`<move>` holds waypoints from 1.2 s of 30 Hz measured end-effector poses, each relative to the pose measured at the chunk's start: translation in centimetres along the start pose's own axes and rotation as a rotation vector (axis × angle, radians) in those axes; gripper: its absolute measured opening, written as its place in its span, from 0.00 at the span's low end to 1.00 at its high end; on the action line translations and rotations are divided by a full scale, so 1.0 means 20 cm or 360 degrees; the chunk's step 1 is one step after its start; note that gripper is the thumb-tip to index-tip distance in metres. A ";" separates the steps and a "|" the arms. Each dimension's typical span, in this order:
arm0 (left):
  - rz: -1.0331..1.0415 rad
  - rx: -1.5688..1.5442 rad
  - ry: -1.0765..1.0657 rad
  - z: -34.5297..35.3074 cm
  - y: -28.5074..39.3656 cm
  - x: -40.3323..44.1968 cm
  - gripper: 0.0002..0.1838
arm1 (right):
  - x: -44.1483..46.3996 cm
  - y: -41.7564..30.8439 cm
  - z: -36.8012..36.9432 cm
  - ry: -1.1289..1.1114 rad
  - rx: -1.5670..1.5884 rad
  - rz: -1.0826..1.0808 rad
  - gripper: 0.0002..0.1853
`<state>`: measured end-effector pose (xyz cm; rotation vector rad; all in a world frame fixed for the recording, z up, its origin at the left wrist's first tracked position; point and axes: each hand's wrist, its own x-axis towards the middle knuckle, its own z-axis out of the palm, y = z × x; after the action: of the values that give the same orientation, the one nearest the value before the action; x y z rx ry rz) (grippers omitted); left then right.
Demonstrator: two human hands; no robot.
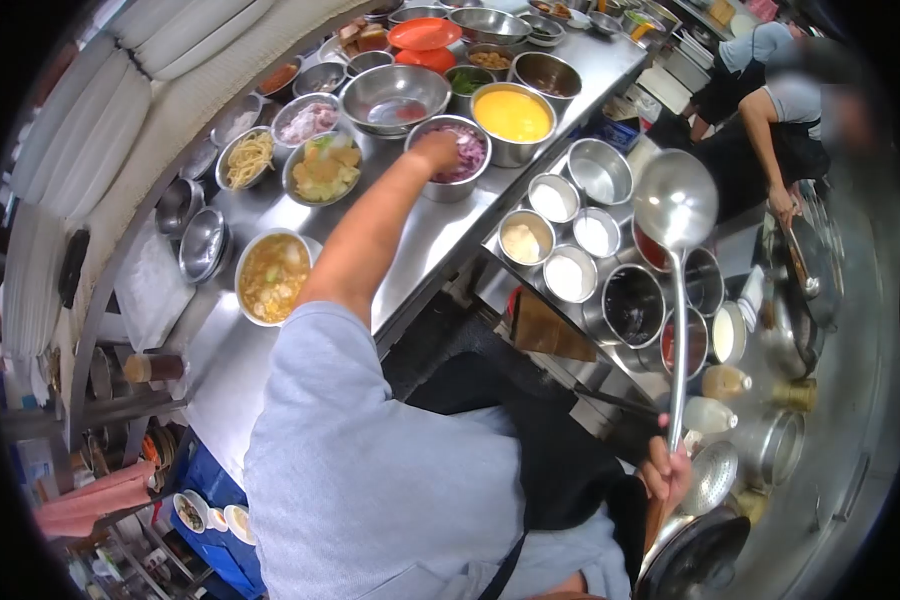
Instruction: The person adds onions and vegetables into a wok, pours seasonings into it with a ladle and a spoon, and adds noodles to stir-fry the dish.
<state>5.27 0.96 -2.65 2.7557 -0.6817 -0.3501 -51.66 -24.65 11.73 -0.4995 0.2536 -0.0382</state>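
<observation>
My left hand (438, 152) reaches into a steel bowl of chopped red onion (467, 158); its fingertips are hidden and blurred, so their grip cannot be made out. Beside that bowl stand a pot of beaten egg (515, 112), a wide steel bowl (395, 98) and a bowl of pale green and yellowish cut vegetables (322, 170). On the other side, my right hand (667, 470) is closed around the handle of a large steel ladle (676, 200). The ladle's bowl is raised over the seasoning containers.
A bowl of eggy soup (273, 275) sits on the steel counter (410, 245) near my left arm. Containers of white powder (570, 275) and dark liquid (633, 305) crowd the right side. A co-worker (780, 130) holds a wok handle farther right. A lidded pan (695, 560) is close by.
</observation>
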 end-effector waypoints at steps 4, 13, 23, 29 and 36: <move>-0.0060 0.0187 0.0381 0.12 0.02 -0.07 0.26 | 0.26 0.06 0.13 -0.0036 -0.0097 0.0226 0.26; 0.0147 -0.0592 0.0449 0.01 -0.11 -0.07 0.16 | 0.58 0.13 0.38 0.0132 -0.0499 0.0369 0.24; 0.0346 -0.1085 0.0391 -0.33 -0.01 -0.07 0.15 | 0.90 0.21 0.42 0.0170 -0.0582 0.0595 0.21; 0.0427 -0.0728 0.0112 -0.44 0.19 -0.03 0.16 | 0.99 0.25 0.41 0.0005 -0.0074 0.0840 0.21; 0.0507 -0.0702 0.0553 -0.51 0.16 -0.05 0.08 | 0.98 0.25 0.40 -0.0046 0.0039 0.0852 0.20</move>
<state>6.15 0.78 8.07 2.1716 -0.8169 0.0469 -30.73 -18.39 11.62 -0.3949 0.3514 0.4860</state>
